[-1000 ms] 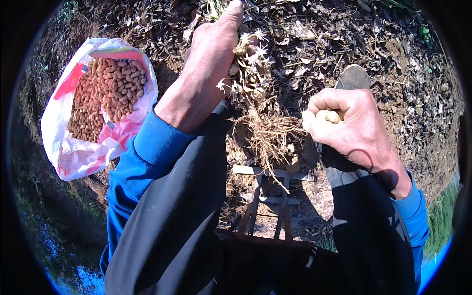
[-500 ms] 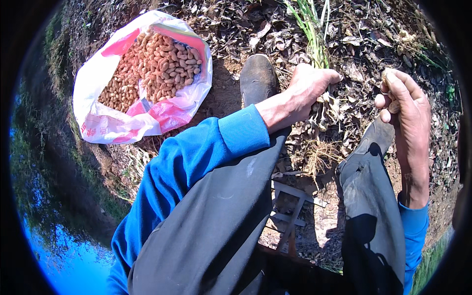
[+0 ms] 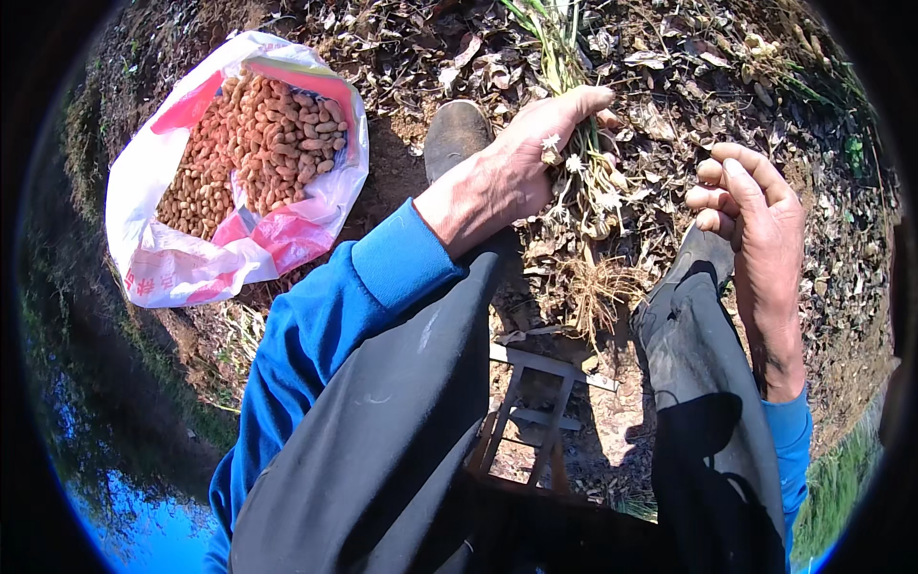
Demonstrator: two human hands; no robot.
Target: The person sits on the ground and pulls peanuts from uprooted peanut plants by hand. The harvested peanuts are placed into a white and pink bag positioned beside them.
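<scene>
A bunch of green-stemmed peanut plant [image 3: 562, 62] is gripped in my left hand [image 3: 521, 153], whose fingers wrap round the stems. Its pale lower stalks hang below the palm, and tan, stringy roots [image 3: 595, 292] show beneath them between my feet. My right hand [image 3: 760, 215] is held up to the right of the plant, apart from it, with fingers curled in toward the thumb. What lies inside those fingers, if anything, is hidden. To the left, a white and pink plastic sack [image 3: 134, 215] stands with its mouth rolled open, holding many peanuts [image 3: 273, 134].
Dry leaves [image 3: 660, 67] litter the soil. My left shoe [image 3: 455, 139] is beside the sack. A metal frame [image 3: 535, 416] is low between my legs. More pulled plants [image 3: 794, 72] are at the far right, and greenery is beyond the sack.
My left hand has turned and shifted left, baring more of the stalks under it. My right hand has moved left and lower; the peanuts seen in its fingers before no longer show.
</scene>
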